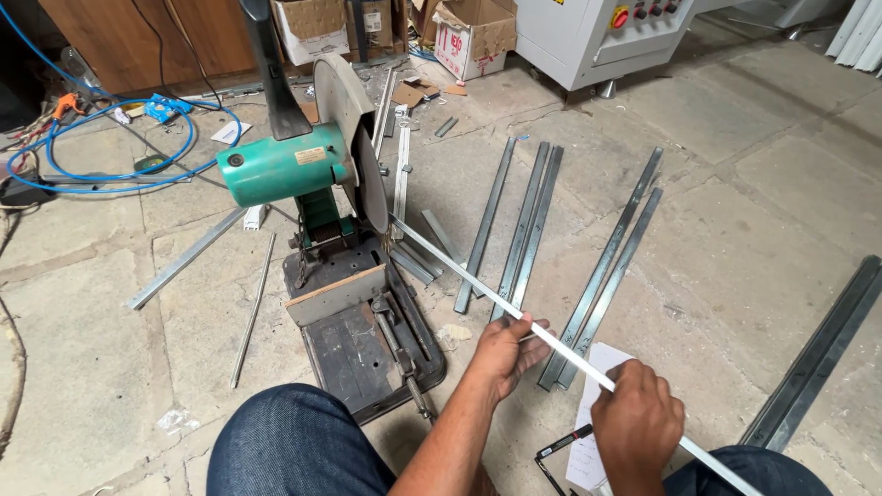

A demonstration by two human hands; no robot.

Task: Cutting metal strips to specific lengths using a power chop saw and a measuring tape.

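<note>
Strip [478, 280] of pale metal, long and thin, runs from under the blade of the green chop saw [303, 174] back to the person's lap. It looks light, stiff along its length yet springy, with smooth, probably slippery faces. The right hand [636, 424] is clenched around it far from the saw; the left hand [501, 354] rests on it nearer, fingers loosely curled. Grey metal channels [528, 220] lie beside the saw, crowding the floor under the strip.

Saw blade [372, 179] & vise [400, 335] block the left; metal strips [528, 220] clutter floor ahead, bare slab far right.
</note>
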